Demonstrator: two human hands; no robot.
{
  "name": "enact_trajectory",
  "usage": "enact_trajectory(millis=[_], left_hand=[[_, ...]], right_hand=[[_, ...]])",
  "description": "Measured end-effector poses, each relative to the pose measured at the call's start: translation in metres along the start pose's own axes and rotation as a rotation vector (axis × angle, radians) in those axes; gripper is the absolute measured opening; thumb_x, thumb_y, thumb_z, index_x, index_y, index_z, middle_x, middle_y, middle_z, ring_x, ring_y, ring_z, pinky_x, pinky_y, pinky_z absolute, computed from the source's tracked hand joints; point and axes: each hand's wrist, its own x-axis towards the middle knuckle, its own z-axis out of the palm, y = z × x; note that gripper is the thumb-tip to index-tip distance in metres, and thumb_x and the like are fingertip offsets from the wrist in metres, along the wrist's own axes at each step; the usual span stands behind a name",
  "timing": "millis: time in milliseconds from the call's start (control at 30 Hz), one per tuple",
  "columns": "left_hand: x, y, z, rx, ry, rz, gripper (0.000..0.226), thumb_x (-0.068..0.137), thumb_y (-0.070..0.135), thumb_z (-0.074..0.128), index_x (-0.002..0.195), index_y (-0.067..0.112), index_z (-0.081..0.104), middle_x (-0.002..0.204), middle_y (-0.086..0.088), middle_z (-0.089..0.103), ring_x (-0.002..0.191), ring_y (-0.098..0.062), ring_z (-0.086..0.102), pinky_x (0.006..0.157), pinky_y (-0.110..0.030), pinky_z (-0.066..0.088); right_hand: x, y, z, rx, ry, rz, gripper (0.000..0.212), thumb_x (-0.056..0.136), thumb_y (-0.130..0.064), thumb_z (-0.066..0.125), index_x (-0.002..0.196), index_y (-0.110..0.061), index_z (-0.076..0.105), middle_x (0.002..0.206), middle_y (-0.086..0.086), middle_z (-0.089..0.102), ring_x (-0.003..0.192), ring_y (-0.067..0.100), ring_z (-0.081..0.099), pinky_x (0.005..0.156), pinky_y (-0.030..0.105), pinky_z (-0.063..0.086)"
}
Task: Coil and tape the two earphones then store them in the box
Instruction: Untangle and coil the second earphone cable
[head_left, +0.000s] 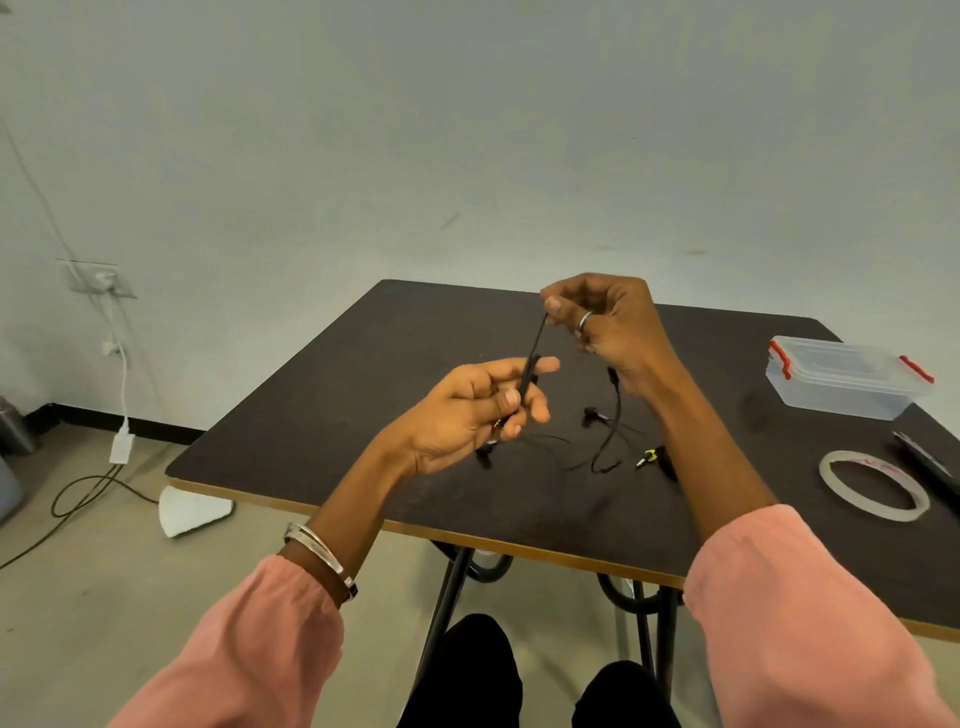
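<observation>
Right now I have both hands raised over the dark worktop (363, 364), with a black earphone cable (535, 345) stretched taut between them. To the left of the cable's midpoint, my left hand (467, 410) has its fingers (511, 397) clenched on the lower end, thumb pressing it against the forefinger. Up and to the right, my right hand (608, 322) pinches the upper end between thumb and fingertip, a ring showing on one finger. Below that hand more black cable (613, 421) hangs down to the worktop, where loose loops, earbuds and a yellow-tipped plug (647, 457) lie. Well to the right of the cable sits the clear box (847, 376), its red-clipped lid on, and nearer me a roll of tape (872, 486) lies flat.
</observation>
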Motion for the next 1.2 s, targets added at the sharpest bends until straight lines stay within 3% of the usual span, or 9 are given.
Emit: enact_trajectory(millis=[133, 333, 467, 567, 733, 933, 1033, 1100, 1200], left_hand=[[0.005, 0.004, 0.001, -0.194, 0.13, 0.093, 0.038, 0.099, -0.004, 0.032, 0.133, 0.002, 0.048, 0.083, -0.008, 0.061, 0.058, -0.009, 0.047, 0.058, -0.019, 0.044], [0.017, 0.007, -0.002, -0.193, 0.403, 0.111, 0.029, 0.101, -0.004, 0.03, 0.123, -0.002, 0.049, 0.095, -0.011, 0.072, 0.054, -0.01, 0.049, 0.055, -0.019, 0.044], [0.023, 0.006, -0.007, -0.065, 0.502, 0.1, 0.025, 0.101, -0.005, 0.029, 0.095, 0.006, 0.051, 0.101, -0.011, 0.072, 0.058, -0.011, 0.053, 0.057, -0.02, 0.041], [0.024, -0.003, -0.01, 0.16, 0.549, 0.073, 0.025, 0.102, -0.003, 0.028, 0.102, -0.001, 0.052, 0.109, -0.011, 0.068, 0.061, -0.009, 0.056, 0.059, -0.018, 0.046], [0.021, -0.018, -0.013, 0.35, 0.503, 0.032, 0.023, 0.101, -0.002, 0.032, 0.109, -0.012, 0.051, 0.103, -0.009, 0.07, 0.075, -0.022, 0.066, 0.074, -0.026, 0.056], [0.02, -0.022, -0.007, 0.446, 0.409, 0.027, 0.024, 0.101, -0.002, 0.034, 0.108, -0.008, 0.056, 0.087, -0.01, 0.068, 0.072, -0.011, 0.066, 0.073, -0.026, 0.053], [0.018, -0.021, -0.002, 0.397, 0.358, 0.006, 0.024, 0.101, -0.003, 0.031, 0.112, -0.01, 0.052, 0.092, -0.016, 0.066, 0.076, -0.016, 0.068, 0.074, -0.029, 0.055], [0.015, -0.017, 0.001, 0.361, 0.287, 0.001, 0.026, 0.101, -0.004, 0.03, 0.116, -0.01, 0.05, 0.091, -0.013, 0.066, 0.075, -0.017, 0.067, 0.072, -0.028, 0.054], [0.012, -0.012, 0.004, 0.334, 0.21, -0.008, 0.03, 0.101, -0.004, 0.029, 0.118, -0.001, 0.053, 0.087, -0.009, 0.066, 0.066, -0.014, 0.058, 0.066, -0.026, 0.048]], right_hand=[[-0.018, 0.03, 0.011, -0.007, -0.001, 0.094, 0.013, 0.093, -0.011, 0.06, 0.089, -0.007, 0.071, 0.069, 0.005, 0.065, 0.047, 0.009, 0.043, 0.042, 0.021, 0.033], [-0.053, 0.051, 0.04, -0.106, -0.158, 0.196, 0.015, 0.095, -0.013, 0.056, 0.095, -0.008, 0.07, 0.071, 0.006, 0.068, 0.05, 0.01, 0.05, 0.04, 0.021, 0.041], [-0.067, 0.043, 0.053, -0.265, -0.353, 0.175, 0.015, 0.094, -0.01, 0.058, 0.106, -0.006, 0.065, 0.082, 0.013, 0.07, 0.058, 0.012, 0.062, 0.051, 0.024, 0.055], [-0.068, 0.031, 0.054, -0.378, -0.47, 0.171, 0.014, 0.092, -0.005, 0.058, 0.102, 0.006, 0.061, 0.083, 0.011, 0.068, 0.062, 0.015, 0.066, 0.058, 0.032, 0.06], [-0.062, 0.01, 0.041, -0.448, -0.401, 0.147, 0.028, 0.092, -0.002, 0.058, 0.119, -0.009, 0.063, 0.086, 0.001, 0.067, 0.063, 0.013, 0.064, 0.059, 0.031, 0.06], [-0.041, -0.007, 0.022, -0.683, -0.308, 0.04, 0.023, 0.088, -0.004, 0.064, 0.111, -0.007, 0.067, 0.09, 0.007, 0.072, 0.059, 0.015, 0.068, 0.056, 0.017, 0.056], [-0.031, -0.01, 0.016, -0.721, -0.26, -0.02, 0.017, 0.085, -0.005, 0.069, 0.102, -0.008, 0.071, 0.082, 0.002, 0.07, 0.054, 0.0, 0.059, 0.054, 0.005, 0.048], [-0.027, -0.01, 0.012, -0.68, -0.236, -0.034, 0.012, 0.083, -0.01, 0.073, 0.095, -0.011, 0.073, 0.077, -0.002, 0.069, 0.053, -0.004, 0.056, 0.053, 0.003, 0.044], [-0.028, -0.007, 0.007, -0.441, -0.22, 0.04, 0.007, 0.084, -0.008, 0.07, 0.091, -0.009, 0.072, 0.081, 0.01, 0.072, 0.056, 0.003, 0.061, 0.057, 0.015, 0.052]])
